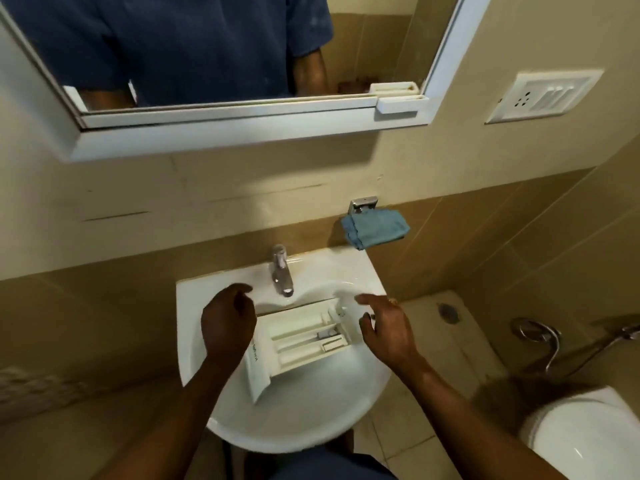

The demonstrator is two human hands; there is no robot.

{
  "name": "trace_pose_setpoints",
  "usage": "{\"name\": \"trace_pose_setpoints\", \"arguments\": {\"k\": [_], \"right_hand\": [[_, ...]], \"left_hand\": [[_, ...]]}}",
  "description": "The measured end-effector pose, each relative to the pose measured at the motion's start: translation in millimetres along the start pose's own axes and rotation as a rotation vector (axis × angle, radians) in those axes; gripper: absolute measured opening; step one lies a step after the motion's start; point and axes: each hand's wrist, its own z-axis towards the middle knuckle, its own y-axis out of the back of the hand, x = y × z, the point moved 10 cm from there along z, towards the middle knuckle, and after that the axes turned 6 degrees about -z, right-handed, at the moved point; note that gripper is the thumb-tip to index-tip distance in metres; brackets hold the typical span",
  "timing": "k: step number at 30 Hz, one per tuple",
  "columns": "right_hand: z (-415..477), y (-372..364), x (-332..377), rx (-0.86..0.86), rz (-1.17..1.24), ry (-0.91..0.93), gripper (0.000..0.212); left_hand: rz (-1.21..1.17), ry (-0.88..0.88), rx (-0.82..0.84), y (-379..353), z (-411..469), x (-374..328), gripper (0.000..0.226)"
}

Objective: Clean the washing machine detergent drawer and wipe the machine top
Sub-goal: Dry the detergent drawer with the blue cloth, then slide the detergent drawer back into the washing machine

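Detergent drawer (301,341) is out of the machine and lying in the white sink (188,306), set diagonally across the basin. Front panel points down-left toward the person, compartments face up, far end sits just below the tap (282,270).

Left hand (227,323) is over the drawer's left end. Its fingers (242,292) are loosely curled toward the tap with nothing in them. Can't tell whether the palm touches the drawer.

Right hand (388,330) hovers just beside the drawer's right end, clear of it. Fingers (367,299) are spread and relaxed, released.

No water visible from the tap.

Blue cloth (375,226) is folded on a chrome holder (362,204) on the tiled wall, up and right of the sink, well apart from both hands.

Also here: mirror (207,46) above the sink, switch plate (543,95) to its right, toilet (588,438) at lower right.
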Motion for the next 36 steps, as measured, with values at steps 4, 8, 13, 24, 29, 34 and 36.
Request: {"name": "trace_pose_setpoints", "arguments": {"k": [4,8,13,24,29,34,36], "right_hand": [[-23.3,-30.3,-0.1,0.086,0.005,-0.110,0.034],[-27.4,-36.2,10.7,0.086,0.042,-0.151,0.025],[-25.7,-37.0,16.4,0.072,0.100,-0.249,0.024],[14.6,-18.5,27.1,0.191,0.027,-0.195,0.017],[44.6,-37.4,17.9,0.413,0.027,-0.223,0.012],[31.5,-61.1,65.5,0.854,0.352,-0.284,0.041],[27.7,-70.0,88.8,0.951,0.352,-0.225,0.044]], "left_hand": [[0.173,0.442,0.194,-10.7,-21.3,66.5,0.052],[0.045,0.691,0.486,-42.4,-41.8,84.7,0.064],[0.021,0.675,0.553,-50.4,-44.2,87.8,0.041],[-0.054,0.577,0.603,-33.0,-49.0,78.6,0.020],[-0.084,0.523,0.582,7.2,-55.8,65.6,0.024],[-0.081,0.606,0.440,59.9,-70.5,64.3,0.045],[-0.084,0.638,0.343,85.3,-84.9,63.7,0.038]]}}
